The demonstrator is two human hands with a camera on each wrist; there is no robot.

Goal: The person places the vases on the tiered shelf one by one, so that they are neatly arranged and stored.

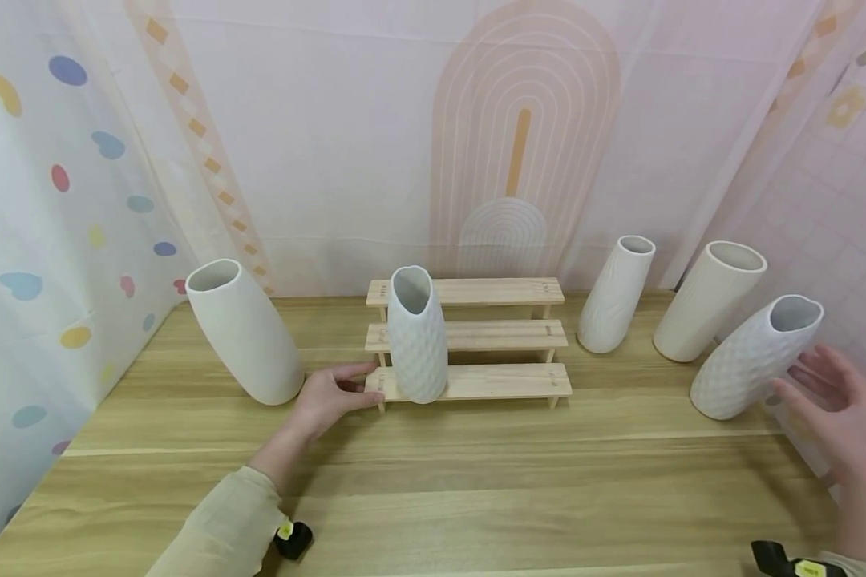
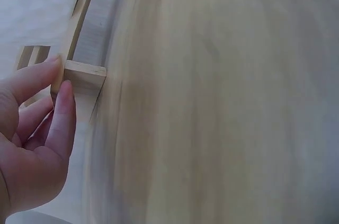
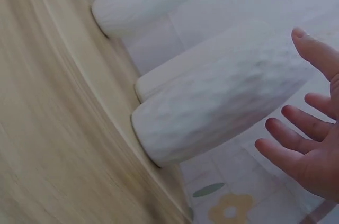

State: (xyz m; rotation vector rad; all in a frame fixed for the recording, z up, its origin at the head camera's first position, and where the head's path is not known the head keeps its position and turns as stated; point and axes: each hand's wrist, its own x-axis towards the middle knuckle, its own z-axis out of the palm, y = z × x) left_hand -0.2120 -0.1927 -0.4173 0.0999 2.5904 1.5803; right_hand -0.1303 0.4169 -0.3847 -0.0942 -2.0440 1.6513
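Observation:
My left hand (image 1: 329, 398) pinches the left end of the lowest board of a three-step wooden display stand (image 1: 508, 381); in the left wrist view, thumb and fingers (image 2: 62, 108) close on that board's end. A white vase with a dimpled surface (image 1: 420, 353) stands upright on the stand's lowest step, right by this hand. To the hand's left is a smooth white vase (image 1: 252, 340). At the far right, my right hand (image 1: 840, 405) has its fingers spread beside another dimpled white vase (image 1: 739, 373); in the right wrist view nothing is in its grasp.
Two more white vases stand behind the right-hand one: a slim one (image 1: 613, 304) and a wider ribbed one (image 1: 703, 308). A wood-grain table (image 1: 476, 489) carries everything. Patterned curtains (image 1: 332, 160) hang along the table's back and both sides.

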